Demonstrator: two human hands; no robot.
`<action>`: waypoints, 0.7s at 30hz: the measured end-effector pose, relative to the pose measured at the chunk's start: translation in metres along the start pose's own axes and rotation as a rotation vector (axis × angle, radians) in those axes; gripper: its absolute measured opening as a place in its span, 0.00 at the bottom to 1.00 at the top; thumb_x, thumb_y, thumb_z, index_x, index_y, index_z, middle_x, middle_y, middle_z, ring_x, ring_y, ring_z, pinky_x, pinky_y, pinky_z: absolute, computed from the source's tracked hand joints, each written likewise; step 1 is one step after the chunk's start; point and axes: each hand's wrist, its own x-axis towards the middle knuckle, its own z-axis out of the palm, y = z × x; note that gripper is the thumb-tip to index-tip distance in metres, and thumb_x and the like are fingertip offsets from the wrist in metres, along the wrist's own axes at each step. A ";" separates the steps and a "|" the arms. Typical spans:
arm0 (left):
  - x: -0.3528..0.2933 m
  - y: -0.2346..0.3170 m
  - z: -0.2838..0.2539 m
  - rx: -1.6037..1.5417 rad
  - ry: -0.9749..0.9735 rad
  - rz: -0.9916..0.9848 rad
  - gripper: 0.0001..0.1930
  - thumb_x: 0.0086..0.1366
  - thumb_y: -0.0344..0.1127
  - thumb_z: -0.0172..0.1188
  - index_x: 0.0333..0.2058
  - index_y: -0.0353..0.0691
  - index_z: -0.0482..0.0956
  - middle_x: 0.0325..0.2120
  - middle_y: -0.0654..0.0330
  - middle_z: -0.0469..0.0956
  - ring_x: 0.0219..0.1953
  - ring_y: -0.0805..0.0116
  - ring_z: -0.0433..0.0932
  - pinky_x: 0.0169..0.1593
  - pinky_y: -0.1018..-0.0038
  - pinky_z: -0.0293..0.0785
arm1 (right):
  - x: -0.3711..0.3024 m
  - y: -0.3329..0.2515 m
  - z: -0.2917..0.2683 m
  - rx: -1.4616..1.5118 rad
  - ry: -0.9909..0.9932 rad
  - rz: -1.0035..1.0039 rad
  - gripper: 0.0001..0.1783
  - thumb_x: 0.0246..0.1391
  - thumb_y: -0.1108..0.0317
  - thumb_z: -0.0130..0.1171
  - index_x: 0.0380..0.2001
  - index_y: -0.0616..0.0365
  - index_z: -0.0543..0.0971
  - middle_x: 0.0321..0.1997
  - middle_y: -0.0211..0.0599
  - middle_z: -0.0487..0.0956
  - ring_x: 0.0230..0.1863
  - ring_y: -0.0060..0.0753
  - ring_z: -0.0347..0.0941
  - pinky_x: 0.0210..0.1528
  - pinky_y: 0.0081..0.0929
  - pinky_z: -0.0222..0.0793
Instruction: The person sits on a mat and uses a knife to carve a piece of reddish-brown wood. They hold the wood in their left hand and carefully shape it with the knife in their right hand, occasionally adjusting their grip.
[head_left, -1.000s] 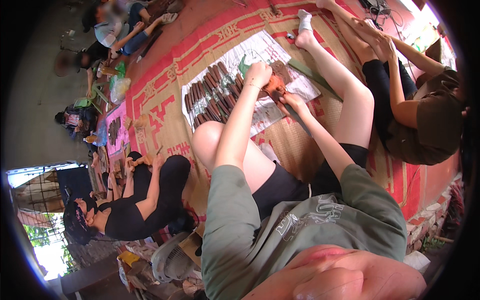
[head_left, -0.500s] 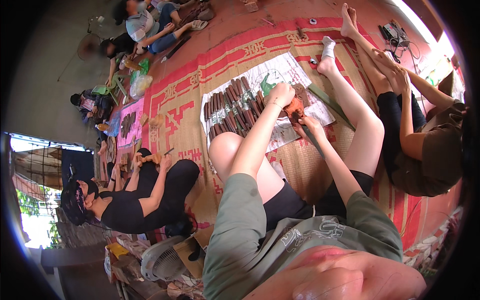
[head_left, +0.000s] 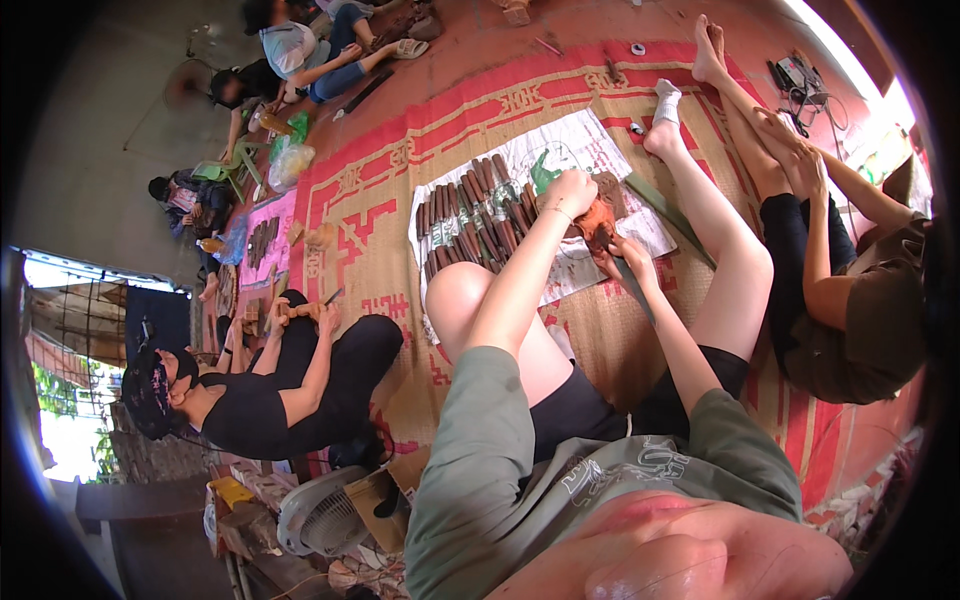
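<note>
My left hand (head_left: 570, 192) is closed at the upper edge of a crumpled orange cloth (head_left: 597, 216). Just below it, my right hand (head_left: 632, 260) grips a long, flat grey-green piece that looks like a knife blade (head_left: 636, 292). Its dark brown upper end (head_left: 601, 238) meets the cloth, and the fingers partly cover it. Left of my hands, several dark brown sticks, like wooden handles (head_left: 480, 215), lie in rows on a white printed sheet (head_left: 560, 285). A brown block (head_left: 609, 190) shows beyond the cloth.
The sheet rests on a red and tan woven mat (head_left: 400, 260) between my legs. A long green strip (head_left: 670, 215) lies along its right edge. One person (head_left: 250, 405) sits at left holding wooden pieces; another (head_left: 850, 290) sits close at right. A fan (head_left: 330, 515) stands lower left.
The view has shifted slightly, so the scene sits a little lower and to the right. Both hands keep their hold at the cloth, with little visible movement.
</note>
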 end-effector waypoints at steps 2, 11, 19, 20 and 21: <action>-0.001 0.008 -0.001 -0.020 0.040 0.024 0.14 0.51 0.38 0.46 0.27 0.39 0.81 0.28 0.47 0.78 0.34 0.49 0.77 0.41 0.61 0.74 | -0.009 0.010 -0.001 -0.017 -0.023 0.049 0.10 0.39 0.76 0.63 0.22 0.61 0.71 0.24 0.43 0.74 0.27 0.45 0.72 0.29 0.32 0.68; -0.004 0.011 -0.001 -0.011 0.017 0.013 0.13 0.51 0.38 0.48 0.25 0.40 0.81 0.28 0.47 0.78 0.34 0.49 0.77 0.40 0.61 0.74 | 0.003 -0.003 -0.001 -0.022 -0.076 0.099 0.10 0.40 0.74 0.63 0.22 0.62 0.71 0.20 0.41 0.71 0.24 0.46 0.71 0.27 0.35 0.67; -0.004 0.008 -0.007 -0.024 0.003 -0.023 0.15 0.52 0.38 0.45 0.27 0.39 0.81 0.30 0.46 0.78 0.35 0.48 0.76 0.42 0.61 0.72 | 0.010 -0.011 -0.006 -0.009 -0.112 0.162 0.10 0.40 0.74 0.64 0.26 0.63 0.73 0.30 0.48 0.77 0.31 0.47 0.76 0.33 0.31 0.72; -0.005 0.009 -0.004 -0.032 0.003 -0.019 0.15 0.52 0.38 0.45 0.27 0.39 0.81 0.29 0.46 0.77 0.35 0.48 0.76 0.42 0.61 0.72 | 0.006 -0.009 -0.007 -0.019 -0.123 0.162 0.10 0.40 0.74 0.64 0.26 0.63 0.73 0.29 0.48 0.77 0.30 0.47 0.76 0.33 0.31 0.71; -0.004 0.006 -0.004 -0.032 0.010 -0.016 0.15 0.52 0.38 0.45 0.26 0.39 0.81 0.29 0.46 0.77 0.35 0.47 0.76 0.42 0.61 0.72 | 0.002 -0.005 -0.005 -0.022 -0.130 0.155 0.10 0.40 0.74 0.64 0.26 0.63 0.73 0.29 0.47 0.76 0.30 0.47 0.75 0.32 0.32 0.71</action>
